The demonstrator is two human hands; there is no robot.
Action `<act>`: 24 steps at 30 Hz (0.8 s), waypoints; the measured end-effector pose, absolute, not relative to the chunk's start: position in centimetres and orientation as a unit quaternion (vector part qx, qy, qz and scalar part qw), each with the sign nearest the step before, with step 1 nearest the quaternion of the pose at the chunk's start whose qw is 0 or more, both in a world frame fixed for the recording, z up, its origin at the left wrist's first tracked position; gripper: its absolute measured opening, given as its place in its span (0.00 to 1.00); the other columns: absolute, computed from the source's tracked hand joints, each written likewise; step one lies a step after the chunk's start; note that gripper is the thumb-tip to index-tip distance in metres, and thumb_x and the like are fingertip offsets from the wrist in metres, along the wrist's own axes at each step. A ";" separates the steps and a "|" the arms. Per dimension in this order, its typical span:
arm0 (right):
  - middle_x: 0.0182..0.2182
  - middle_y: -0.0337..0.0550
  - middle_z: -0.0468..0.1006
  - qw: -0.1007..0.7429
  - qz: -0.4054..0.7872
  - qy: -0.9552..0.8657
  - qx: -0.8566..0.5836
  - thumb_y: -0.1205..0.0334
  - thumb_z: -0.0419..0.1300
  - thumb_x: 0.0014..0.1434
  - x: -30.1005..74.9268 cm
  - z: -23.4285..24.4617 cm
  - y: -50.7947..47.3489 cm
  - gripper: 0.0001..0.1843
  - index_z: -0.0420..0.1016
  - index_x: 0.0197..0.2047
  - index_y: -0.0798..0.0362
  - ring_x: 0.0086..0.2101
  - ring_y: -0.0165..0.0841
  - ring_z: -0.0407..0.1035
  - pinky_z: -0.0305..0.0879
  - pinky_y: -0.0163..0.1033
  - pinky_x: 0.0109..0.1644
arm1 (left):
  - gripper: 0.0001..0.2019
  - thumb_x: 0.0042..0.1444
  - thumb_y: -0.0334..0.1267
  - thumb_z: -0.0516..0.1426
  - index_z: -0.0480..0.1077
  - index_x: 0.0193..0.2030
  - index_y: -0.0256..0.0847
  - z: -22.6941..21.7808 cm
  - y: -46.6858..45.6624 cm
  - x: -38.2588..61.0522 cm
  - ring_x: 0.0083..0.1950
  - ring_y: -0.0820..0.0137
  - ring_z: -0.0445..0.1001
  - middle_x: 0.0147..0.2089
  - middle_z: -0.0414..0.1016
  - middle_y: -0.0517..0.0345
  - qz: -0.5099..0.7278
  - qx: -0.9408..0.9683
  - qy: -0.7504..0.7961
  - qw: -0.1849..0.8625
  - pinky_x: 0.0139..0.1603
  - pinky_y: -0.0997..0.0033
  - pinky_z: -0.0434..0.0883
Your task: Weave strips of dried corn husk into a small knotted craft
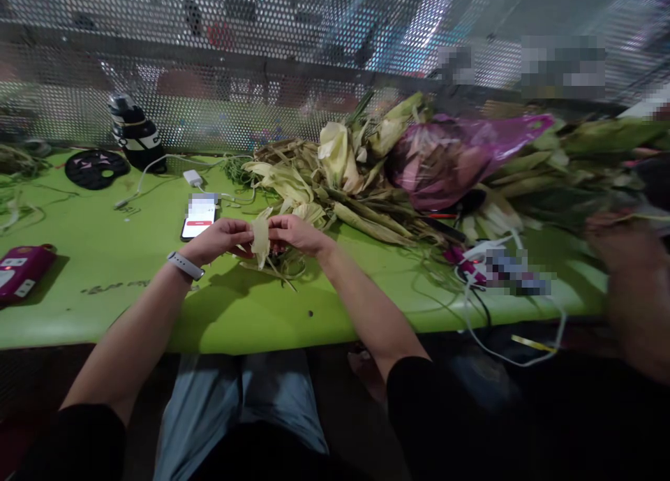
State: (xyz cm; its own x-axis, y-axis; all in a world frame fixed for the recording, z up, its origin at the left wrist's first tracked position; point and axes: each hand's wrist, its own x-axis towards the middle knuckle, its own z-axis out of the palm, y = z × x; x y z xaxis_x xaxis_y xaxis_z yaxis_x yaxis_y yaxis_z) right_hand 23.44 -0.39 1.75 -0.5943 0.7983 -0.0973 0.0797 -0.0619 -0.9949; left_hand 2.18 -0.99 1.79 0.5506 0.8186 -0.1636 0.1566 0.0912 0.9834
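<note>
— what do the hands hold?
— the left hand (220, 238) and right hand (296, 233) both pinch one pale husk strip (260, 238), fingers closed on its edges, just above the green table (105, 285).
— how far along does it look?
— early, probably: a few strands (280, 266) lie under the hands, while the big husk pile (314, 181) behind, beside the purple bag (444, 160), seems untouched.
</note>
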 end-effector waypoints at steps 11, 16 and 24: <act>0.21 0.33 0.71 0.272 0.627 -0.640 -0.351 0.56 0.67 0.50 23.4 1.4 -0.5 0.15 0.73 0.34 0.58 0.19 0.20 0.60 0.55 0.27 0.21 | 0.12 0.50 0.42 0.65 0.77 0.36 0.33 2.8 -1.6 2.3 0.29 0.72 0.78 0.33 0.80 0.51 0.238 0.627 0.395 0.628 0.36 0.70 0.77; 0.20 0.34 0.72 0.261 0.613 -0.650 -0.366 0.55 0.65 0.52 23.5 1.3 -0.5 0.14 0.73 0.35 0.58 0.19 0.22 0.62 0.55 0.27 0.20 | 0.09 0.51 0.40 0.64 0.77 0.34 0.34 2.7 -1.5 2.3 0.29 0.72 0.78 0.30 0.79 0.52 0.250 0.624 0.396 0.626 0.37 0.69 0.77; 0.21 0.35 0.73 0.252 0.612 -0.661 -0.353 0.56 0.65 0.52 23.5 1.4 -0.6 0.13 0.74 0.35 0.58 0.19 0.22 0.62 0.55 0.26 0.20 | 0.14 0.50 0.43 0.65 0.77 0.36 0.33 2.7 -1.6 2.4 0.30 0.72 0.78 0.33 0.80 0.50 0.243 0.634 0.389 0.623 0.36 0.70 0.77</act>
State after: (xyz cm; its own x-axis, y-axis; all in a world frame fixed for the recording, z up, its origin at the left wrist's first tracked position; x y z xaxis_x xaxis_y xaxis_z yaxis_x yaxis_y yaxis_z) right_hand 23.52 -0.56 1.43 -0.6230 0.7759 -0.0990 0.1591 0.0017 -0.9873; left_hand 2.41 -1.55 2.72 0.5793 0.7960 -0.1755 0.1902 0.0773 0.9787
